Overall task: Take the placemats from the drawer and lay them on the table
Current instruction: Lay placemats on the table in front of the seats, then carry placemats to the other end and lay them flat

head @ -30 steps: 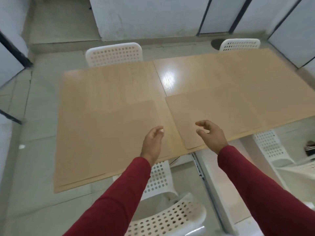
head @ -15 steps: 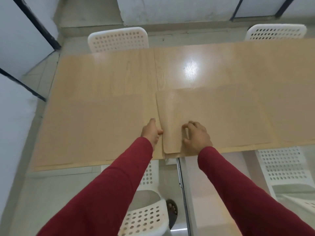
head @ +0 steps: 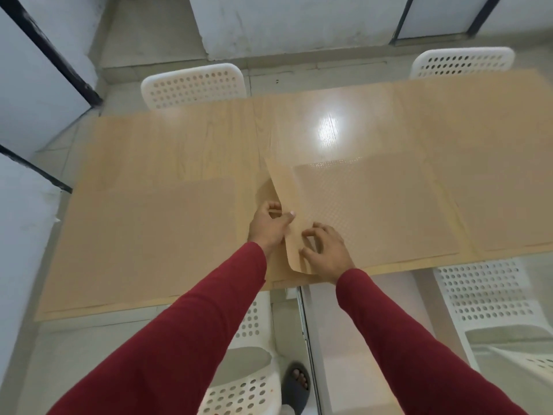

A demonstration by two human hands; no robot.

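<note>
I see a thin tan placemat (head: 374, 211) with a dotted underside lying at the table's (head: 185, 151) near edge, its left side peeled upward. My left hand (head: 267, 227) pinches that raised edge; my right hand (head: 324, 250) curls onto the near-left corner. Half a second ago it lay nearly flat. Another placemat (head: 143, 235) lies left.
</note>
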